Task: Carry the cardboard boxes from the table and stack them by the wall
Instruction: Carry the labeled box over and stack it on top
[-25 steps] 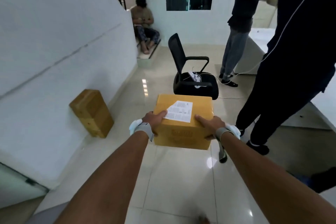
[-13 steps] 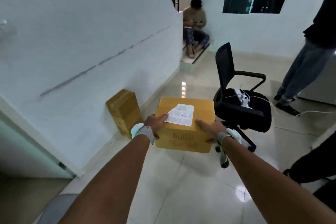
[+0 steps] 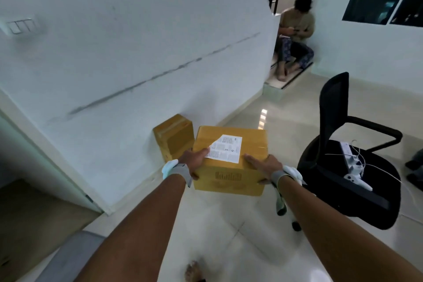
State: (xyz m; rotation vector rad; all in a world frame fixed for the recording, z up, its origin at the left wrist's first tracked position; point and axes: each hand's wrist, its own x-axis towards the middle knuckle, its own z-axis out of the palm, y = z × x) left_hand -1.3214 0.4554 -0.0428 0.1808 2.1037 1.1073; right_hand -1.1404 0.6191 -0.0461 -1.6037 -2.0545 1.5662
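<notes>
I hold a yellow-brown cardboard box [image 3: 238,174] with a white printed label on its top, out in front of me above the floor. My left hand [image 3: 194,159] grips its left top edge and my right hand [image 3: 263,166] grips its right edge. A second cardboard box [image 3: 172,136] stands on the floor against the white wall [image 3: 128,57], just left of and beyond the held box, partly hidden by it.
A black office chair [image 3: 338,167] with a white power strip and cables on its seat stands close on the right. A person sits on the stair step [image 3: 293,39] at the back. A doorway opens at the lower left. Glossy tiled floor [image 3: 231,242] lies below.
The view has swung left and I have come closer to the wall: the floor box now sits right beside the held box. The standing people have slid out of view on the right.
</notes>
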